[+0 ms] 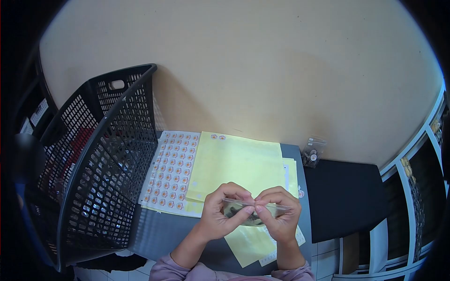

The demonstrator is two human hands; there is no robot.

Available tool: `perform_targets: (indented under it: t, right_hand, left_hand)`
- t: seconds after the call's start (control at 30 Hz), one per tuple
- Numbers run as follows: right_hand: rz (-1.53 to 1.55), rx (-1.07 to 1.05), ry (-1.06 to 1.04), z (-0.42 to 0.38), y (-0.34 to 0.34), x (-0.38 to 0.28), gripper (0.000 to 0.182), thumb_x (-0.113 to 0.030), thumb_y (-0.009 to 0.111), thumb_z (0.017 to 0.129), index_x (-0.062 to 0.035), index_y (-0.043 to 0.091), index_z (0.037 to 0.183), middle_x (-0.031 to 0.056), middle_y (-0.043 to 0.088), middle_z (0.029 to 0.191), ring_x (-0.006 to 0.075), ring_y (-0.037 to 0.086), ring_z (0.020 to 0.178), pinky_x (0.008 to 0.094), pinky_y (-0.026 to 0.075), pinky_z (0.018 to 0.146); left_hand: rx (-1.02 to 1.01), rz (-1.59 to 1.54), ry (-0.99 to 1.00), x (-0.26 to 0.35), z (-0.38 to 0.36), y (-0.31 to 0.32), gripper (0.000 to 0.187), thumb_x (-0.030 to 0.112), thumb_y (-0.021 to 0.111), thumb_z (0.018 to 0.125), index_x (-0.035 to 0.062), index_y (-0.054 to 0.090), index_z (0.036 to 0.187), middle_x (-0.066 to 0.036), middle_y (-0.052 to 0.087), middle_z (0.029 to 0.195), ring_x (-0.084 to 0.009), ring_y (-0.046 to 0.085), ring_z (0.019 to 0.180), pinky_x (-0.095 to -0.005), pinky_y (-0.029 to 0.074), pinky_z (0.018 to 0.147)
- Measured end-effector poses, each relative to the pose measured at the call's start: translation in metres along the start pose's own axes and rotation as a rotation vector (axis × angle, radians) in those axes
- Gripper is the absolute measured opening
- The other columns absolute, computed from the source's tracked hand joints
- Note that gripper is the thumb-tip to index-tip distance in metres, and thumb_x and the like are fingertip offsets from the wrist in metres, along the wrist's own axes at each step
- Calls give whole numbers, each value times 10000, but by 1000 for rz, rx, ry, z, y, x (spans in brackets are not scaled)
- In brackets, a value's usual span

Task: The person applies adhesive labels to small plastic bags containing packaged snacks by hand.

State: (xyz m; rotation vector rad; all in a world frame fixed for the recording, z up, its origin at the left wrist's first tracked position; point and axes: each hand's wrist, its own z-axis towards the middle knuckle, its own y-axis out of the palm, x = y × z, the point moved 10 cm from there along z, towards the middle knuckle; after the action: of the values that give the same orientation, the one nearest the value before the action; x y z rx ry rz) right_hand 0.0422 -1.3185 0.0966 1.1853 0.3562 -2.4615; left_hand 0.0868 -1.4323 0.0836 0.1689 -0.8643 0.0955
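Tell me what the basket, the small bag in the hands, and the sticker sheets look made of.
Basket: black plastic by the look, a moulded lattice of holes with a slight sheen. Small bag: thin clear plastic film; dark contents show through, and the left hand and right hand pinch its top edge. Sticker sheets: likely paper, white backing with rows of round orange stickers, beside matte yellow backing sheets.

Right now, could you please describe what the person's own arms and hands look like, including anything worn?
Both hands are bare: no gloves, and no rings or watch that I can make out. The left hand and right hand come out of pale mauve-pink sleeves, pushed back so the forearms are uncovered. The fingers show short nails.
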Motion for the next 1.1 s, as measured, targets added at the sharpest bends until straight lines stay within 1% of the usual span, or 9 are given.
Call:
perform_targets:
  t: [0.1, 0.17, 0.4, 0.47, 0.6, 0.67, 0.8, 0.97, 1.1]
  right_hand:
    - [-40, -7, -21, 0, 1, -1, 105, 19, 656, 658, -5, 611, 750, 104, 611, 750, 163, 592, 704, 254, 459, 654]
    - [-89, 9, -26, 0, 1, -1, 108, 14, 663, 655, -9, 615, 749, 102, 613, 751, 162, 590, 696, 249, 455, 642]
    - [-125, 30, -74, -3, 3, -1, 115, -1, 678, 650, -33, 620, 744, 73, 626, 739, 159, 589, 676, 249, 430, 637]
    - [-159, 6, -111, -1, 3, -3, 112, -24, 687, 651, -51, 631, 745, 60, 636, 734, 151, 589, 678, 251, 404, 658]
    - [-209, -20, -152, 1, 1, -9, 104, -52, 687, 662, -66, 646, 757, 61, 642, 746, 149, 591, 683, 252, 379, 677]
    - [-238, -39, -122, 2, 1, -7, 94, -65, 675, 681, -76, 657, 772, 63, 645, 765, 150, 592, 694, 254, 373, 690]
    - [-251, -30, -109, 3, 0, -7, 94, -65, 662, 695, -80, 660, 788, 62, 647, 778, 148, 589, 696, 255, 369, 701]
    - [-300, -48, -104, 6, -1, -8, 92, -66, 652, 708, -84, 665, 797, 58, 648, 781, 163, 611, 781, 284, 362, 741]
    - [-320, -26, -147, 5, -6, -11, 76, -71, 650, 712, -86, 667, 784, 51, 649, 761, 170, 615, 825, 298, 357, 757]
  left_hand:
    - [19, 14, 20, -2, -1, -3, 267, -52, 585, 748, 7, 458, 976, -76, 570, 802, -119, 574, 746, -228, 451, 652]
    - [33, 71, 110, 6, -1, -5, 313, -47, 597, 747, 6, 434, 1009, -74, 577, 765, -122, 581, 735, -234, 456, 644]
    - [70, 116, 173, 16, -4, -11, 378, -55, 621, 724, 8, 390, 1016, -92, 595, 738, -132, 593, 699, -233, 456, 644]
    - [61, 188, 211, 21, -3, -11, 426, -71, 620, 700, 11, 348, 1019, -72, 574, 695, -134, 556, 645, -256, 448, 632]
    - [36, 272, 168, 19, -2, -15, 461, -68, 637, 685, -2, 348, 1038, -61, 583, 676, -136, 565, 655, -284, 463, 673]
    - [19, 311, 143, 20, 0, -15, 514, -63, 644, 679, -18, 338, 1090, -53, 588, 666, -133, 575, 663, -312, 469, 720]
    - [46, 292, 126, 20, 3, -19, 509, -12, 670, 691, -26, 371, 1102, -63, 621, 674, -136, 608, 677, -286, 484, 712]
    - [56, 277, 86, 17, 5, -22, 546, -4, 660, 701, -40, 349, 1148, -62, 636, 693, -144, 620, 714, -308, 492, 745]
    - [55, 327, 98, 21, 5, -28, 601, 11, 659, 707, -51, 323, 1202, -64, 654, 742, -142, 624, 739, -292, 493, 746]
